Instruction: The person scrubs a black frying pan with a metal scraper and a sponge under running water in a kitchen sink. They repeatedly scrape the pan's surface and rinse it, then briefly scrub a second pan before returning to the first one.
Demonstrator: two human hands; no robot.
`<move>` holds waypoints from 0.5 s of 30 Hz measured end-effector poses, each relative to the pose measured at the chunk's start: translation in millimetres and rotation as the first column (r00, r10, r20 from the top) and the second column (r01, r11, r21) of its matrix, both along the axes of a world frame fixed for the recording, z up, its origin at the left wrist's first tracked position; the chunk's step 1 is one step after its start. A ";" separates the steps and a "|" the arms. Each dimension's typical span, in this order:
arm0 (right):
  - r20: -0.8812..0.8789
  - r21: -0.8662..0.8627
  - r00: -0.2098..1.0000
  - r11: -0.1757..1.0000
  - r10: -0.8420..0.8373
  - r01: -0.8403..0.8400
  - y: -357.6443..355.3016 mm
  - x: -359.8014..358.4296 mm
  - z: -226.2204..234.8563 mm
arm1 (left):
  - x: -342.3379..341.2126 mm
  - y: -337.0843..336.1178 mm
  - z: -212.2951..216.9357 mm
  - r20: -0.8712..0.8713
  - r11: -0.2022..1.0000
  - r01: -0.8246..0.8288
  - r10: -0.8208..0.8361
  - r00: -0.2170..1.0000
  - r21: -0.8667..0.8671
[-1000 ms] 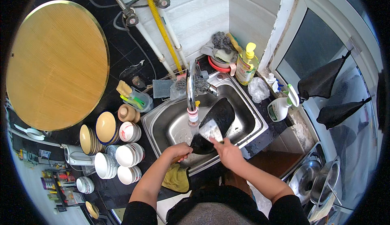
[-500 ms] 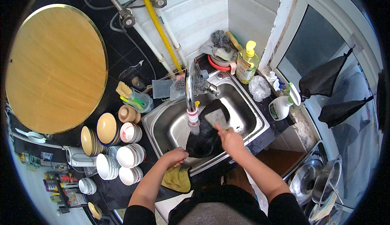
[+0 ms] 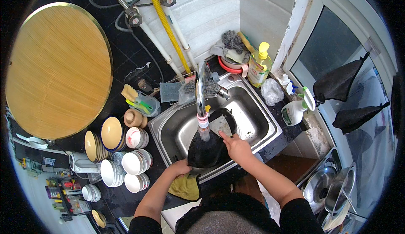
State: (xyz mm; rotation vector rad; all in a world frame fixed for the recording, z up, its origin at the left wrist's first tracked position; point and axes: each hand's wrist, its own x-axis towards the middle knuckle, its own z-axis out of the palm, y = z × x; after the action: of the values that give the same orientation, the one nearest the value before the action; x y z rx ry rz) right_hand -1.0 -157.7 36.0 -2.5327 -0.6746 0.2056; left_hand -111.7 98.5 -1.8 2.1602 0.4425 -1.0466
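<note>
- My left hand (image 3: 180, 167) gripped the near rim of the black pan (image 3: 207, 143), fingers closed around its edge.
- My right hand (image 3: 237, 146) pressed a grey scouring pad (image 3: 220, 126) against the pan's inner face, fingers curled on it.
- The pan stood tilted in the steel sink (image 3: 257, 120), right under the running tap (image 3: 201, 99).
- Its long axis ran from my left hand up and away toward the back right corner of the sink.
- I judged the washing mid-way: scrubbing and rinsing under way, the pan not yet set aside with the stacked bowls (image 3: 133, 162) on the table (image 3: 156, 179).
</note>
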 end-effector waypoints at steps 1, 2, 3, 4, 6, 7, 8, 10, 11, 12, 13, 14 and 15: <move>0.000 -0.001 1.000 1.000 0.006 -0.006 2.5 -4.6 -0.5 | -2.1 4.7 -4.9 0.168 0.993 0.022 -0.003 0.986 -0.116; -0.001 -0.001 1.000 1.000 0.013 -0.013 4.2 -8.0 -0.6 | -3.9 8.6 -8.3 0.326 0.971 0.077 0.001 0.946 -0.226; -0.014 -0.004 1.000 1.000 0.018 -0.018 5.2 -10.0 0.4 | 2.7 1.4 5.5 0.301 0.922 -0.099 0.222 0.927 -0.374; -0.026 -0.008 0.999 1.000 0.022 -0.022 5.8 -11.9 2.1 | 9.9 -10.9 21.2 0.243 0.819 -0.262 0.429 0.870 -0.510; -0.029 0.002 0.999 0.999 0.041 -0.041 10.9 -15.8 2.3 | 20.3 -16.8 30.8 0.161 0.680 -0.489 0.658 0.735 -0.546; -0.020 0.010 0.999 0.999 0.048 -0.048 13.1 -19.6 -0.4 | 27.6 -21.1 30.7 0.245 0.678 -0.513 0.699 0.672 -0.527; -0.009 0.020 0.998 0.998 0.056 -0.056 15.6 -23.3 -2.2 | 27.3 -17.1 15.6 0.322 0.710 -0.532 0.693 0.645 -0.462; -0.006 0.007 0.996 0.996 0.094 -0.094 20.7 -35.1 2.8 | 24.7 -12.9 -9.2 0.434 0.721 -0.554 0.693 0.575 -0.418; -0.013 -0.008 0.994 0.994 0.107 -0.107 21.7 -43.4 4.1 | 23.6 -18.0 -15.8 0.457 0.706 -0.554 0.708 0.537 -0.442; -0.029 -0.066 0.987 0.985 0.157 -0.158 24.1 -52.0 6.4 | 23.2 -22.2 -20.8 0.479 0.691 -0.552 0.722 0.499 -0.467; 0.001 -0.009 0.976 0.976 0.219 -0.219 25.0 -60.9 -0.8 | 24.5 -24.7 -24.1 0.457 0.659 -0.570 0.752 0.475 -0.491; -0.022 -0.004 0.975 0.975 0.221 -0.222 25.0 -60.1 1.8 | 26.2 -26.6 -24.2 0.435 0.623 -0.591 0.781 0.447 -0.512; -0.045 0.001 0.974 0.975 0.224 -0.224 25.0 -57.1 6.6 | 26.9 -28.8 -24.8 0.413 0.587 -0.609 0.809 0.418 -0.533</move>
State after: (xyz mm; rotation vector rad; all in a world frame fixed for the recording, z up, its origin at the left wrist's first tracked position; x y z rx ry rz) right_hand -58.1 -132.8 42.6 -2.4450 -0.9433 0.3409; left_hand -84.9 69.7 -26.7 1.5873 0.7373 0.1375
